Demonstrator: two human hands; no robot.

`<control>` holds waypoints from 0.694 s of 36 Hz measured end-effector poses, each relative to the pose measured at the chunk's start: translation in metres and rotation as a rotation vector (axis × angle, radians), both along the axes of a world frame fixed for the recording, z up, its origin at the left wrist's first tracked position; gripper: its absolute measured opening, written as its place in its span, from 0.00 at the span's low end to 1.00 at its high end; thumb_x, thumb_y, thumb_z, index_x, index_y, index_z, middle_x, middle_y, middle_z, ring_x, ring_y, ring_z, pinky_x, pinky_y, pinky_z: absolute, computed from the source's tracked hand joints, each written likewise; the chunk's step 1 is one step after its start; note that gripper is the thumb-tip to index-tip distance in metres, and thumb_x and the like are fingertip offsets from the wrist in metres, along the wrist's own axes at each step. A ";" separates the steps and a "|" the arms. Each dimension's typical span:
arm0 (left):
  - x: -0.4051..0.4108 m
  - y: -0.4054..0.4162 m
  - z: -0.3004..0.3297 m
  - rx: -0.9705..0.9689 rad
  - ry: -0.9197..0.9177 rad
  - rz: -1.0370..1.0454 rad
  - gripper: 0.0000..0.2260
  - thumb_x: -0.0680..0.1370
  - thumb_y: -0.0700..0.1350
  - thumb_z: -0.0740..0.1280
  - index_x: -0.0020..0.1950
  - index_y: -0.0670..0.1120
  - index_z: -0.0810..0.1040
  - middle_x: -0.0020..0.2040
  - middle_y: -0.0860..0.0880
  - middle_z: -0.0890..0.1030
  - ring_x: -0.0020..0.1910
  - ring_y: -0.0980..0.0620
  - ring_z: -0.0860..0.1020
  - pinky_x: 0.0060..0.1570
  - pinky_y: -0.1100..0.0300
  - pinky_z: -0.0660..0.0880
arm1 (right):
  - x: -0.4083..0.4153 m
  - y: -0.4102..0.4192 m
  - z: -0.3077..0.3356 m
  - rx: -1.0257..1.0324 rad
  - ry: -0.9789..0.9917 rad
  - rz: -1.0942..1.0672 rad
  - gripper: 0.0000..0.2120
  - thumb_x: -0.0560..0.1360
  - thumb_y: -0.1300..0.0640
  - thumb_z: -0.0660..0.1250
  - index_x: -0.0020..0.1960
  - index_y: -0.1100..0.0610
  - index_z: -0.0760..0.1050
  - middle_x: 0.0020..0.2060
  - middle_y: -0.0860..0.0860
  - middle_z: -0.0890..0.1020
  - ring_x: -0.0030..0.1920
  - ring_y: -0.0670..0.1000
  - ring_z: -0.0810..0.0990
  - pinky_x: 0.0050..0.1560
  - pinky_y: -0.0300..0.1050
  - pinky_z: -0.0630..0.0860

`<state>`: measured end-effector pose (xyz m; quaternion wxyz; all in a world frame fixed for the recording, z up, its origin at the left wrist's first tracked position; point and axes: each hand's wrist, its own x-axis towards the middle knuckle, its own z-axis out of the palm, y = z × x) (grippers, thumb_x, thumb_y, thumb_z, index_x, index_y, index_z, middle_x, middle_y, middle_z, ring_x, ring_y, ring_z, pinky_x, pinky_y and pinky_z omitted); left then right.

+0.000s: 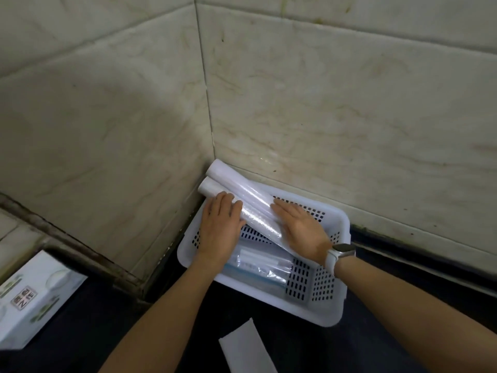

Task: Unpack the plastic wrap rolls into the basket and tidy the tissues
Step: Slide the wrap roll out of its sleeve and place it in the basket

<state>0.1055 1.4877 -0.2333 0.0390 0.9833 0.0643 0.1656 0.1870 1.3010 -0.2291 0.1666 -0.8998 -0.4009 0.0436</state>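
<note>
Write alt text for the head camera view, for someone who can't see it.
Two hands, left and right, press flat on two plastic wrap rolls lying across a white perforated basket in a tiled corner, the rolls' far ends jutting over the rim. A bagged item lies inside; a tissue box sits far left on the dark counter.

Your basket sits on the counter, pushed into the wall corner. Two plastic wrap rolls lie side by side across its far-left rim, ends overhanging toward the corner. Bagged items, possibly more rolls, lie inside beneath them. A tissue box sits far left; a flat sheet lies before the basket.
</note>
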 end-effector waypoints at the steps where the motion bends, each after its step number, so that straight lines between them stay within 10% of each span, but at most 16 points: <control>1: 0.000 -0.002 0.002 -0.003 0.030 0.016 0.17 0.69 0.44 0.75 0.54 0.40 0.77 0.57 0.39 0.79 0.61 0.40 0.75 0.58 0.44 0.74 | -0.002 -0.003 0.001 -0.006 0.043 -0.009 0.22 0.79 0.58 0.55 0.73 0.57 0.58 0.74 0.54 0.60 0.73 0.55 0.59 0.74 0.49 0.54; 6: -0.010 -0.018 0.019 -0.120 0.206 0.094 0.22 0.79 0.49 0.60 0.71 0.46 0.63 0.73 0.45 0.63 0.73 0.46 0.58 0.72 0.46 0.53 | -0.022 -0.018 0.019 0.084 0.160 -0.125 0.22 0.78 0.61 0.57 0.72 0.57 0.61 0.72 0.56 0.65 0.72 0.55 0.61 0.72 0.46 0.55; 17: -0.139 -0.147 0.052 -0.646 0.025 0.022 0.16 0.76 0.45 0.66 0.63 0.45 0.75 0.62 0.46 0.77 0.62 0.47 0.73 0.63 0.48 0.70 | -0.179 -0.121 0.058 0.517 0.337 -0.497 0.16 0.76 0.66 0.60 0.62 0.58 0.73 0.57 0.53 0.80 0.56 0.47 0.77 0.59 0.37 0.69; 25: -0.222 -0.253 0.022 -0.638 0.307 -0.240 0.16 0.78 0.48 0.62 0.66 0.48 0.73 0.66 0.51 0.73 0.65 0.51 0.70 0.65 0.53 0.64 | -0.313 -0.238 0.026 0.436 0.375 -0.868 0.15 0.75 0.67 0.60 0.61 0.61 0.73 0.56 0.56 0.79 0.57 0.52 0.77 0.60 0.39 0.70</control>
